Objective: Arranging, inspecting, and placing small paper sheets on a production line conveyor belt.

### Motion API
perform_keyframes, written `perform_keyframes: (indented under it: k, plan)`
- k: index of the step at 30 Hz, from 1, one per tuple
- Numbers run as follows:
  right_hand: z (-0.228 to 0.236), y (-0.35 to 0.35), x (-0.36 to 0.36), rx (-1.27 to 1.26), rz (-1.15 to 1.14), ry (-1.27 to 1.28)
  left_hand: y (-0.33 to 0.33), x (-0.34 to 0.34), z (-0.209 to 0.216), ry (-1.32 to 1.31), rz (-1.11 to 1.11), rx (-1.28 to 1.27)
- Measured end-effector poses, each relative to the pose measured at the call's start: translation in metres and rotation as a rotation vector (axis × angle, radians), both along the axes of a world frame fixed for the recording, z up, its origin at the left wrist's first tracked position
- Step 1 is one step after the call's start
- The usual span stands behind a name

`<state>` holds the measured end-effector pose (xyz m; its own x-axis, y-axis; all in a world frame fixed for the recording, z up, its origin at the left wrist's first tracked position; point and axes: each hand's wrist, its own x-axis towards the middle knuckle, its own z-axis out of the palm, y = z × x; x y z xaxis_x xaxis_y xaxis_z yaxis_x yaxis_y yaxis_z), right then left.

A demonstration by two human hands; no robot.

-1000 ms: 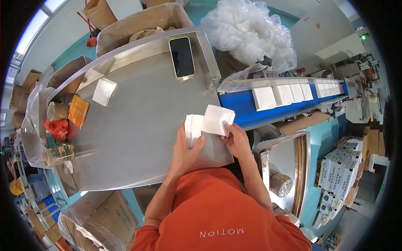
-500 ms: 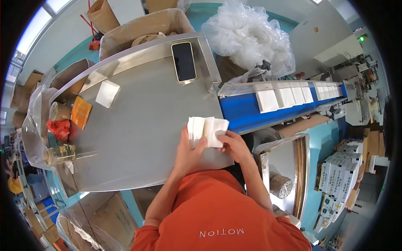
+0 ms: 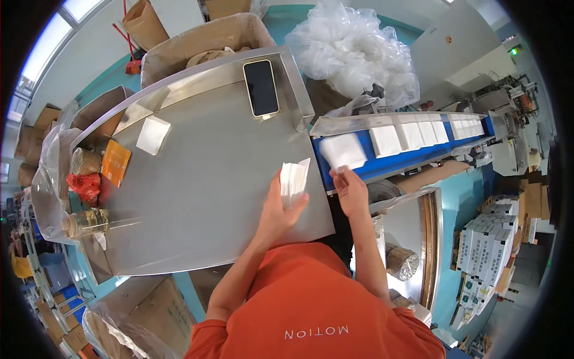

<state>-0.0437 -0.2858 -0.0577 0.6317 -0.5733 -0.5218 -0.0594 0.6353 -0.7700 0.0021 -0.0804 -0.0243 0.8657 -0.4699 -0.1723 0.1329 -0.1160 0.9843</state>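
My left hand (image 3: 281, 209) grips a small stack of white folded paper napkins (image 3: 294, 179) upright over the front right of the steel table (image 3: 197, 197). The stack fans slightly at its top right. Beside it, my right hand (image 3: 353, 191) pinches the near edge of a single white napkin (image 3: 344, 151), which is blurred by motion. This napkin is over the near end of the blue conveyor belt (image 3: 373, 166). More white napkin piles (image 3: 385, 141) stand in a row along the belt.
A phone (image 3: 260, 88) lies at the table's back right. One white napkin (image 3: 153, 134), an orange packet (image 3: 115, 161), a red crumpled bag (image 3: 85, 186) and tape rolls (image 3: 86, 221) are at its left. Raised metal rims border the table; clear plastic bags (image 3: 359, 54) heap behind the belt.
Half a second ago both hands held the napkins together over the table. My right hand has moved right and up with one napkin, while my left keeps the stack, turned more upright.
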Motion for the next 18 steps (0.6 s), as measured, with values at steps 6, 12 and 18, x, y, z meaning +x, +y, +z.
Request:
perform_keyframes:
  k: [6,12,18]
  plan:
    - [0.021,0.03,0.025,-0.482,0.464,0.102,-0.004,-0.002,-0.004,-0.015,-0.021,0.016]
    - [0.02,0.032,0.034,-0.567,0.738,0.081,-0.003,0.004,0.026,0.135,-0.046,0.067]
    - [0.031,0.063,0.008,-1.116,0.628,0.059,-0.001,-0.007,-0.008,0.177,-0.076,-0.087]
